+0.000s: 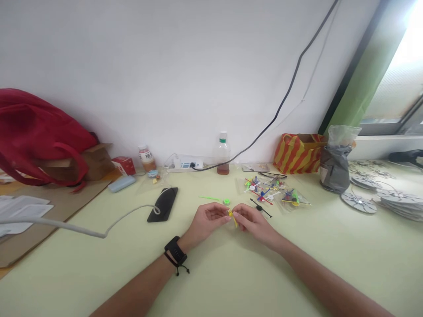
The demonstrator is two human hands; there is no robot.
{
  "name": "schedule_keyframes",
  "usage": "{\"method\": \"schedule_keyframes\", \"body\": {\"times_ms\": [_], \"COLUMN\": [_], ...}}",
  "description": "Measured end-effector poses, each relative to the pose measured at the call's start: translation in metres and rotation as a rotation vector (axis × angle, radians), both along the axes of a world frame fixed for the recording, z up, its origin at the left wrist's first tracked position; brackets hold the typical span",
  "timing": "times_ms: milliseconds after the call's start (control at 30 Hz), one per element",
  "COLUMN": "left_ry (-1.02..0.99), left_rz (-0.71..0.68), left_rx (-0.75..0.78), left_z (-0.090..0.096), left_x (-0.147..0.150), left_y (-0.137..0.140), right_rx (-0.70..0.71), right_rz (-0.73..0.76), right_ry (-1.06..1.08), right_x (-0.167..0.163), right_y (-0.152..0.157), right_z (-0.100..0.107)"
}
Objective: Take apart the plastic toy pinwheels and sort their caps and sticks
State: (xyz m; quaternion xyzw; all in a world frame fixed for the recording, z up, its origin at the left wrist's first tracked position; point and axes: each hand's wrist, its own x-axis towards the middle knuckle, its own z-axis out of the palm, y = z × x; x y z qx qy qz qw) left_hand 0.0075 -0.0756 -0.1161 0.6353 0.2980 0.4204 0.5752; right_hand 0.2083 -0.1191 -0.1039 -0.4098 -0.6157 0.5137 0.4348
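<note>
My left hand (pixel 209 220) and my right hand (pixel 253 221) meet over the table, pinching a small yellow plastic arrow spinner (pixel 235 221) between the fingertips. Fingers cover part of it, so its joint does not show fully. Just beyond the hands lie a round green spinner base (pixel 226 202) and a thin green arrow (pixel 209 198), apart from each other. A black arrow spinner (pixel 259 208) rests to the right of my right hand. Behind it are clear bags of mixed coloured spinners (pixel 259 187), with another bag (pixel 292 198) to their right.
A black phone-like slab (pixel 165 204) and grey cable (pixel 128 215) lie left. Along the wall stand a bottle (pixel 223 154), a power strip (pixel 185 163) and a striped bag (pixel 292 154). Stacked grey discs (pixel 401 200) sit right; a red bag (pixel 39 132) is far left.
</note>
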Motion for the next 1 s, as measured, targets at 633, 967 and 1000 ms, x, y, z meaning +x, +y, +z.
{"method": "schedule_keyframes", "body": {"times_ms": [633, 967, 1000], "left_ry": [0.771, 0.939, 0.939], "left_rz": [0.348, 0.420, 0.424], "left_rx": [0.681, 0.718, 0.714], "left_z": [-0.018, -0.011, -0.012], "left_x": [-0.040, -0.034, -0.034], "left_y": [0.041, 0.035, 0.035], "right_rx": [0.593, 0.381, 0.391], "right_rz": [-0.522, -0.135, -0.170], "right_ry": [-0.459, -1.017, -1.045], "right_x": [0.033, 0.025, 0.028], "right_y": [0.002, 0.004, 0.008], "right_z": [0.007, -0.010, -0.012]}}
